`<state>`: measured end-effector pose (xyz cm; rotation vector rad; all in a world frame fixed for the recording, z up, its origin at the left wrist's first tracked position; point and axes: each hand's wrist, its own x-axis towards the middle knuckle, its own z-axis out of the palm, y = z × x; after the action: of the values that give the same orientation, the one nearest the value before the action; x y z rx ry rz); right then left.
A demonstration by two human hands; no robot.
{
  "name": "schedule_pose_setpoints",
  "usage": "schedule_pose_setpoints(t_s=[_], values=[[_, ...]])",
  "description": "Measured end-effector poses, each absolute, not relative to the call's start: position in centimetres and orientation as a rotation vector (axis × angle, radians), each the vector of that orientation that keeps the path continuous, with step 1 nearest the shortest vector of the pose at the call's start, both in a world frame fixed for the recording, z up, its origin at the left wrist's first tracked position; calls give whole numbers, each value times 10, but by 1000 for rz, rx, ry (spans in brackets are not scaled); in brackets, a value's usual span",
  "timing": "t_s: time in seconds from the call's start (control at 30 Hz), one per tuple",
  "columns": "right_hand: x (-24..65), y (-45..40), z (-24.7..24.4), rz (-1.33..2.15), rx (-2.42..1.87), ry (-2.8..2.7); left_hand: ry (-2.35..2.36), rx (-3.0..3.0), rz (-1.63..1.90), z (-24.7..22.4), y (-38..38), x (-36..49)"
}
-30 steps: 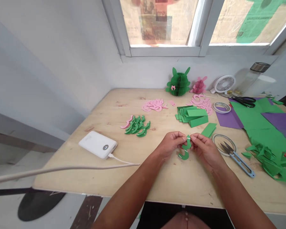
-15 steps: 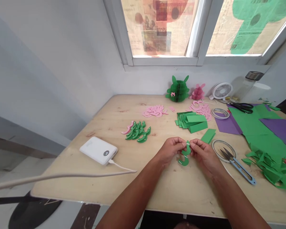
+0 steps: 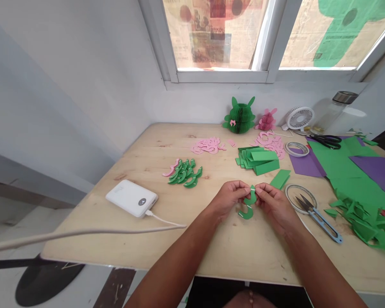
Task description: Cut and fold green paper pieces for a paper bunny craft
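Note:
Between my two hands is a curved green paper piece with small white marks, its lower curl hanging free above the table. The fingers of my left hand pinch its upper left side. On the other side, my right hand pinches it near the top. Just beyond my right hand lies a folded green strip. A stack of folded green paper sits behind it. To the left is a pile of curved green pieces with a pink one at its edge.
Blue-handled snips lie over a tape roll at the right, near green scraps. A white power bank with a cable is at the left. Pink cutouts, paper figures and a fan stand farther back.
The view has tilted slightly, so the table things appear a little higher. Both hands keep their pinch on the green piece, whose lower curl has swung slightly left.

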<state>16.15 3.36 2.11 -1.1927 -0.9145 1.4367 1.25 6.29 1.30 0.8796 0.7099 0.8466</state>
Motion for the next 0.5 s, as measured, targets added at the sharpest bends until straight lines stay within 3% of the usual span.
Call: schedule_pose_setpoints(t_s=[0.5], values=[[161,35,21,1441,-1183,-918,705,862,839,12,64,13]])
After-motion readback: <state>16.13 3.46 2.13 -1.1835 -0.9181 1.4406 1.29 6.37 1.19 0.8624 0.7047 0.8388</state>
